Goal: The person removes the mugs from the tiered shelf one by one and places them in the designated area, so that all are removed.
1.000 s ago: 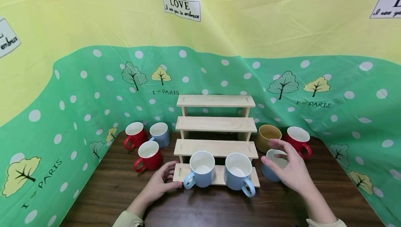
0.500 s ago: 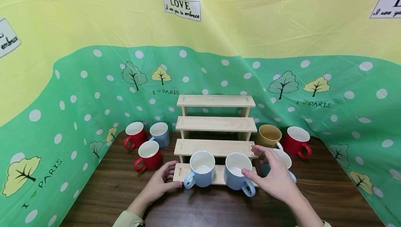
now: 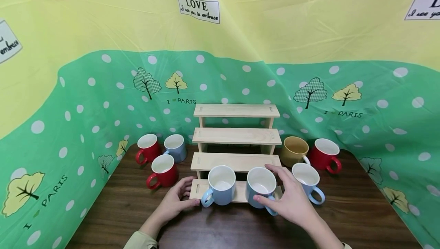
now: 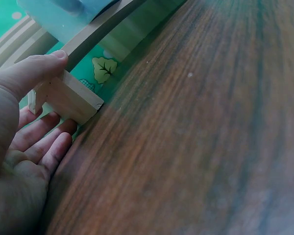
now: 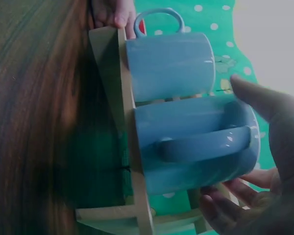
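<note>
Two light blue mugs stand upright on the lowest step of a tiered wooden stand (image 3: 237, 162): a left mug (image 3: 221, 186) and a right mug (image 3: 256, 191). My left hand (image 3: 177, 201) grips the left end of that step; in the left wrist view the thumb (image 4: 36, 71) lies on top, fingers curled below. About the right mug is my right hand (image 3: 292, 199), its thumb and fingers spread either side of it. In the right wrist view the thumb (image 5: 262, 100) appears just off the mug, whose handle (image 5: 206, 144) faces the camera. Finger contact is unclear.
Another blue mug (image 3: 306, 178) stands right of the stand, before a mustard mug (image 3: 292, 155) and a red mug (image 3: 323, 157). At left are two red mugs, the nearer one (image 3: 165, 172), and a blue mug (image 3: 176, 149). Patterned cloth (image 3: 237, 77) hangs behind the dark wooden table (image 3: 206, 230).
My right hand has moved left, away from the blue mug on the table, and now surrounds the right mug on the step. The left hand and the mugs look unmoved.
</note>
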`<move>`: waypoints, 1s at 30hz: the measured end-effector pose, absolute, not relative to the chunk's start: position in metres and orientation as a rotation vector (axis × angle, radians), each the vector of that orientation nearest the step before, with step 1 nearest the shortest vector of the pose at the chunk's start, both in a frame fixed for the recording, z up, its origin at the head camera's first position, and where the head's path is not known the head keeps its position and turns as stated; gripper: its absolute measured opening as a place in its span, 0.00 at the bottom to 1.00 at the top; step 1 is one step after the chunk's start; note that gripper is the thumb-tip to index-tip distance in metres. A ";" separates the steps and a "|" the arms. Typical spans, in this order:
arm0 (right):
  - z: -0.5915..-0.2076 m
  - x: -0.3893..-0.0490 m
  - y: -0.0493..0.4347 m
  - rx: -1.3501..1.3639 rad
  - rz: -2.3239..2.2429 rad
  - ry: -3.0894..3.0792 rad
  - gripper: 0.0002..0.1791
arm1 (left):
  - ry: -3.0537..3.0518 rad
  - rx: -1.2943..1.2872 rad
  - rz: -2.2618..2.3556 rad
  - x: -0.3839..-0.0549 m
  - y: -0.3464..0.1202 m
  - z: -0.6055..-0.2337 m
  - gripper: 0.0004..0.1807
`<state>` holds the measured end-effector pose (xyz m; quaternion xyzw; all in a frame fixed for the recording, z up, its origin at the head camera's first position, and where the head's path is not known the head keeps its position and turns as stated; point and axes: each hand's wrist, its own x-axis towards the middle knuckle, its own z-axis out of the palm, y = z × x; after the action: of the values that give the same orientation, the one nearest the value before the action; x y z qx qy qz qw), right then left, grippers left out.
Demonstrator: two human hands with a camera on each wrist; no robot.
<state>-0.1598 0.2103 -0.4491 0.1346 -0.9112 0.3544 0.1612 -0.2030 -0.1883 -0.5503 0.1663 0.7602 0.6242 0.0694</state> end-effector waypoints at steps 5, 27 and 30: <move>-0.450 -0.160 0.205 0.295 1.049 -2.642 0.56 | 2.289 0.488 1.870 -0.205 -0.188 -0.552 0.43; -0.457 -0.162 0.201 0.276 1.141 -2.553 0.52 | 2.298 0.477 1.858 -0.205 -0.188 -0.553 0.42; -0.459 -0.162 0.201 0.285 1.123 -2.538 0.52 | 2.295 0.464 1.854 -0.204 -0.188 -0.553 0.42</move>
<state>-0.1617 0.2013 -0.4587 0.1007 -0.8956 0.3963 0.1751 -0.2044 -0.1885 -0.5531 0.1549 0.7662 0.6188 0.0774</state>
